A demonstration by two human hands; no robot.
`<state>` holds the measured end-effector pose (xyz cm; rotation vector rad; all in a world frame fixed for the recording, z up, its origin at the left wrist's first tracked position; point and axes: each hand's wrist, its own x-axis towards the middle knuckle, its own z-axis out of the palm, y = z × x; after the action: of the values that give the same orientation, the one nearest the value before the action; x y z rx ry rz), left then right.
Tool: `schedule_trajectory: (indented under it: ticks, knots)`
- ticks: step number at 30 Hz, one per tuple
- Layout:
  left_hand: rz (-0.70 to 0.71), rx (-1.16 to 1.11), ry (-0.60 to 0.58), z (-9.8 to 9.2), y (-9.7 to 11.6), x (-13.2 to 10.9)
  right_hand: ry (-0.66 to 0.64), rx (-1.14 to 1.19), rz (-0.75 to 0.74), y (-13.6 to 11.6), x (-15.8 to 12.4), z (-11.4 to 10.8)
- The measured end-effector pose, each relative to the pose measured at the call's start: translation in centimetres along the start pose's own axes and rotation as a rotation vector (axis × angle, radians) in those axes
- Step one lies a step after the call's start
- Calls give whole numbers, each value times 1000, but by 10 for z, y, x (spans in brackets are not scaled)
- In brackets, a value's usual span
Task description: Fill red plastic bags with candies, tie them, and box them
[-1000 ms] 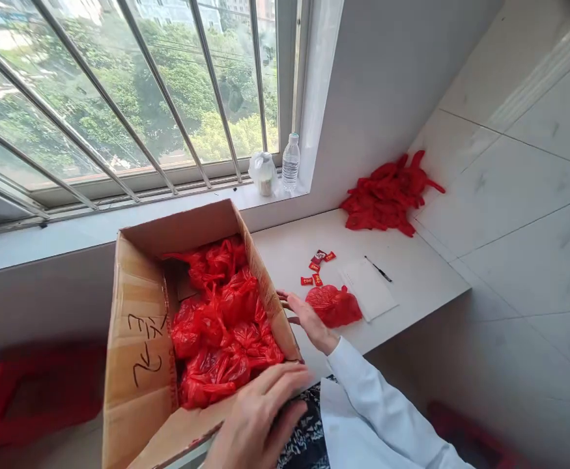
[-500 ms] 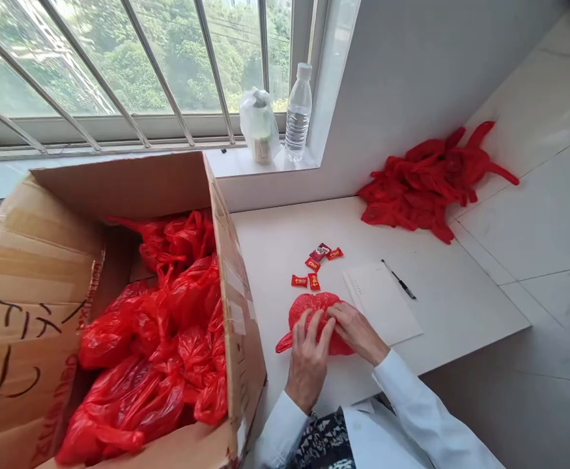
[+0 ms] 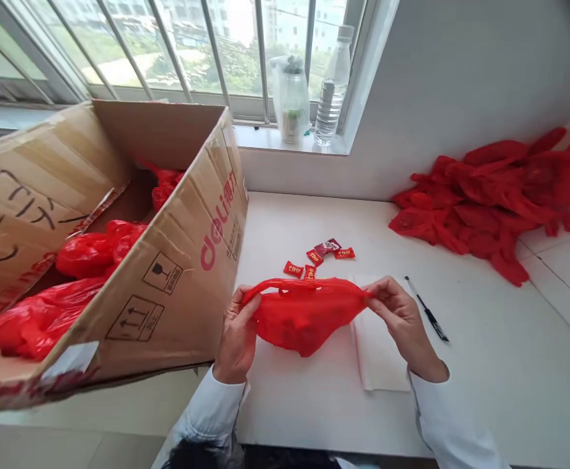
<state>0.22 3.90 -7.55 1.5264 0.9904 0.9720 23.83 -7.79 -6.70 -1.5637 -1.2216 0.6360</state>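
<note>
A thin red plastic bag (image 3: 304, 319) is stretched sideways between my hands above the white table (image 3: 289, 417). Its left end is pinched in my left hand (image 3: 238, 335). My right hand (image 3: 399, 319) grips the right end, fingers closed on it. Dark shapes show faintly through the bag, too unclear to name. Just beyond the bag lie several small red wrapped candies (image 3: 315, 256), one of them darker (image 3: 327, 247). White paper (image 3: 382, 358) lies partly under the bag and my right hand.
At left stands a large cardboard box (image 3: 187, 273) holding filled red bags (image 3: 89, 254). A heap of red bags (image 3: 484, 195) lies at the back right. A black pen (image 3: 427, 309) is right of the paper. A water bottle (image 3: 332, 98) and a bagged cup (image 3: 292, 104) stand on the windowsill.
My hands were close together on the bunched bag on the table; now they are apart, holding it up stretched between them. The view has shifted too.
</note>
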Motion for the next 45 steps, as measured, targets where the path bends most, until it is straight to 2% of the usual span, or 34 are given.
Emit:
schedule_trajectory:
  ticks: [3, 5, 7, 9, 11, 13, 15, 17, 19, 23, 27, 30, 31, 32, 34, 35, 37, 40, 41, 45]
  knots:
    - [10, -6, 55, 6, 11, -10, -73, 77, -22, 0, -13, -12]
    - [33, 66, 20, 10, 21, -18, -179, -1, -53, -6, -19, -8]
    - [81, 191, -7, 12, 32, -24, -215, -129, -94, -15, -21, 3]
    - [151, 328, 13, 12, 42, -29, -145, -212, -158, -24, -19, 16]
    - [217, 438, 85, 7, 51, -31, -36, -206, -220, -31, -18, 25]
    - [250, 507, 186, -3, 56, -34, 74, -106, -223, -33, -20, 28]
    - [240, 530, 247, -14, 56, -37, 150, 83, -155, -31, -26, 26]
    - [172, 434, 254, -23, 51, -40, 201, 296, -74, -24, -36, 21]
    - [89, 228, 241, -25, 46, -43, 263, 460, 6, -17, -45, 16]
    - [23, -133, 206, -19, 46, -48, 446, 525, 99, -18, -55, 8]
    - [-123, -288, 80, -18, 62, -57, 624, 383, -48, -51, -60, 9]
    - [-210, -284, 27, -23, 72, -66, 749, 149, -277, -88, -61, 11]
    - [-217, -275, 31, -24, 74, -68, 699, 15, -405, -99, -60, 11]
    - [-214, -262, 35, -24, 76, -70, 554, -148, -548, -108, -57, 11]
    - [-201, -236, 47, -25, 78, -74, 159, -469, -768, -116, -46, 12]
    - [-192, -231, 49, -25, 79, -74, -51, -609, -812, -114, -39, 14]
    - [-181, -247, 58, -25, 78, -73, -243, -828, -744, -102, -26, 18]
    - [-198, -350, 100, -27, 73, -67, -360, -1128, -552, -72, -18, 19]
    - [-216, -394, 116, -28, 71, -64, -363, -1187, -505, -63, -19, 16]
    - [-362, -585, 167, -33, 68, -56, -316, -1212, -443, -46, -31, -1]
